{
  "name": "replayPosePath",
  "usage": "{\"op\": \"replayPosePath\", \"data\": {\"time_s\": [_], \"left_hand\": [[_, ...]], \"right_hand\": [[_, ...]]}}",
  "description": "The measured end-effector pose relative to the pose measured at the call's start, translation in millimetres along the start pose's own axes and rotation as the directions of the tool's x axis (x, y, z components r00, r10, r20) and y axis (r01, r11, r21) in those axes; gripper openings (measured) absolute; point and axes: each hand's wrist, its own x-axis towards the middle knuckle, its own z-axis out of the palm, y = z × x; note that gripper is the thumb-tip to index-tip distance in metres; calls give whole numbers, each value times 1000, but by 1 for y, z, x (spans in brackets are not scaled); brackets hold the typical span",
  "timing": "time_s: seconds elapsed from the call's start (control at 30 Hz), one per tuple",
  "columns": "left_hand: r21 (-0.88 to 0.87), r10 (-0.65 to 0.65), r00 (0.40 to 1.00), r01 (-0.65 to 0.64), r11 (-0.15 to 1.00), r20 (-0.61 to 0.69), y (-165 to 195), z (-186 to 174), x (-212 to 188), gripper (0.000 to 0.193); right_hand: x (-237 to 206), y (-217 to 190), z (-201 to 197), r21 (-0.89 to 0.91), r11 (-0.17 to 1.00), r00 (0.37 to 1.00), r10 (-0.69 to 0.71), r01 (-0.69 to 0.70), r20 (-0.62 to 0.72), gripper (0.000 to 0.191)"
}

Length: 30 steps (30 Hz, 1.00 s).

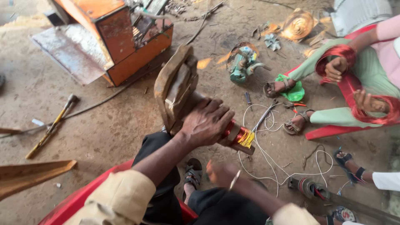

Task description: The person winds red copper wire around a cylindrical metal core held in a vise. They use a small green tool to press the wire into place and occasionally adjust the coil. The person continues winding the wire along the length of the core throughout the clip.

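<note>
Your left hand (206, 121) clamps the wooden former (177, 89) beside its red coil (235, 134). Your blurred right hand (223, 174) pinches a thin strip (234, 180). Hold the former steady, keeping turns tight.

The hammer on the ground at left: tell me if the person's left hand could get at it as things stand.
Probably not without letting go. The left hand is clamped on the wooden winding block in the lap, and the hammer lies well off to the left on open dirt floor; nothing blocks the way.
</note>
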Motion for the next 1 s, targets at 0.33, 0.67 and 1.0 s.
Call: {"op": "replayPosePath", "data": {"time_s": [0.33, 0.67, 1.0], "left_hand": [[107, 42, 999, -41, 993, 0, 9, 3, 0, 48], [19, 56, 998, -56, 998, 31, 5, 7, 4, 47], [67, 107, 994, -105, 992, -28, 19, -2, -3, 49]], "right_hand": [[23, 125, -167, -211, 950, 717, 18, -230, -697, 12], [-37, -23, -37, 8, 993, 993, -114, 114, 38, 17], [34, 99, -85, -102, 960, 880, 193, -261, -434, 11]]}}
